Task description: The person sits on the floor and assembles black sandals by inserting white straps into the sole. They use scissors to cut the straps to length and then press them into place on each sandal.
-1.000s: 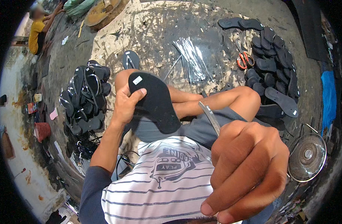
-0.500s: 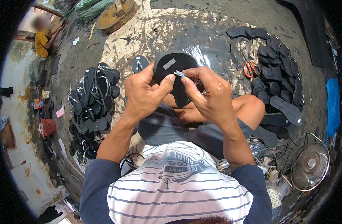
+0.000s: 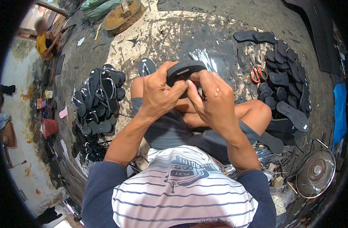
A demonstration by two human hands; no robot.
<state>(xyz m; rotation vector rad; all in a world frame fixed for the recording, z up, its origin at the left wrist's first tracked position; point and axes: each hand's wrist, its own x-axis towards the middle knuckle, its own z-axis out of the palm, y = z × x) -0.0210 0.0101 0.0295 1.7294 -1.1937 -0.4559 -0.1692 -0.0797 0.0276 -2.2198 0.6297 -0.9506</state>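
In front of my lap I hold a black flip-flop sole (image 3: 181, 69), tilted so that its thick edge shows, with a small pale label on it. My left hand (image 3: 161, 90) is closed round its left side, thumb pressed on the near face. My right hand (image 3: 213, 93) pinches at the same face, its fingertips close to my left thumb. A bit of silvery-black strap shows under the right fingers; its end is hidden. Just beyond my left hand lies a finished-looking flip-flop (image 3: 146, 67) with a strap, and past the sole a bundle of shiny straps (image 3: 204, 59).
Strapped flip-flops (image 3: 94, 95) are heaped at left, bare black soles (image 3: 291, 83) at right. Red-handled scissors (image 3: 258, 74) lie beside those soles. A fan (image 3: 316, 170) stands lower right. A round wooden block (image 3: 124, 17) sits at the far left, near a seated person (image 3: 45, 41).
The sole has tipped from showing its broad face to showing its edge. My hands have turned with it, and the silvery strap end between the fingertips is now hidden.
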